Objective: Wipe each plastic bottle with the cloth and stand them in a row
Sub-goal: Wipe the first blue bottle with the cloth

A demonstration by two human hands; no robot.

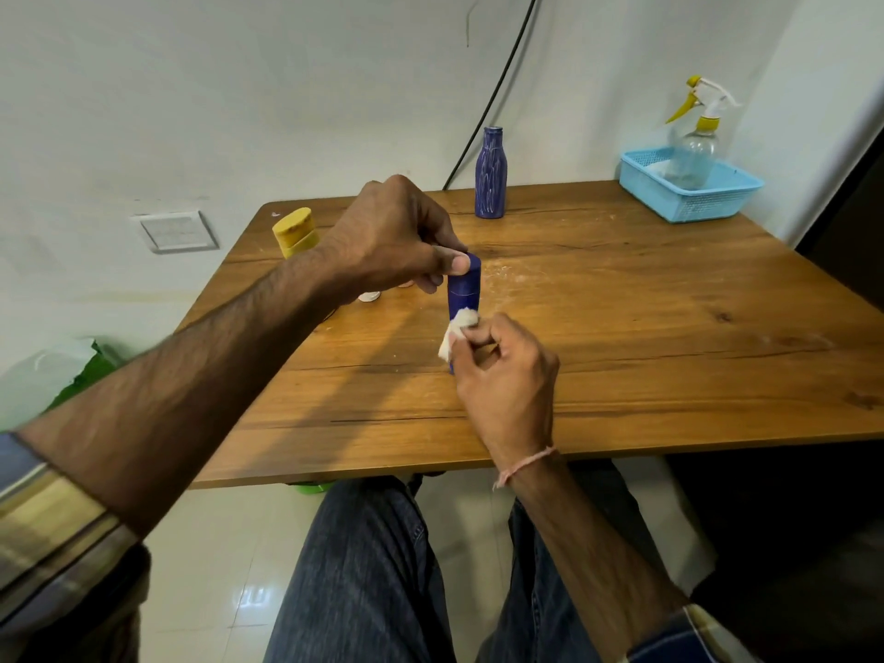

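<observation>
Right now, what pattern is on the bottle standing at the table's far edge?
The far bottle is blue-violet with thin white streaks, clearest in the head view.

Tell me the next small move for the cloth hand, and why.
Probably slide the cloth upward along the held blue bottle. The right hand pinches the cloth against the bottle's lower part, and the left hand grips its top, so the bare stretch between them seems the next part to wipe.
</observation>
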